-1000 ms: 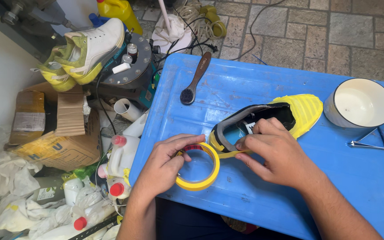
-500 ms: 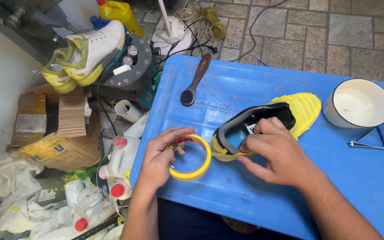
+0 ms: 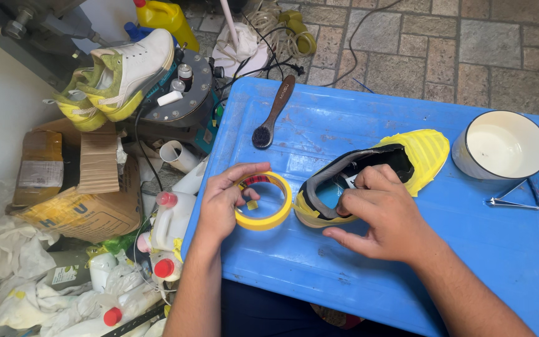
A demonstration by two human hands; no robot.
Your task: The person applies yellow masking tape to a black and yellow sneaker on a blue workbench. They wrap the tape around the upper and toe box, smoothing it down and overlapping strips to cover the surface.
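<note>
A shoe (image 3: 407,153) covered in yellow masking tape, with a black collar, lies on its side on the blue table (image 3: 344,118). My right hand (image 3: 378,215) presses on its heel and collar, fingers on the taped edge. My left hand (image 3: 223,203) holds a roll of yellow masking tape (image 3: 268,215) flat on the table just left of the shoe's heel, thumb and fingers around its rim.
A wooden brush (image 3: 271,115) lies at the table's far left. A white pot (image 3: 501,145) with pale liquid and a blue-handled tool (image 3: 519,198) are at the right. Left of the table stand a white-and-yellow shoe (image 3: 120,78), cardboard boxes (image 3: 79,187), bottles (image 3: 169,218) and rags.
My left hand has shifted the tape roll a little up and toward the shoe's heel. My right hand stays on the shoe.
</note>
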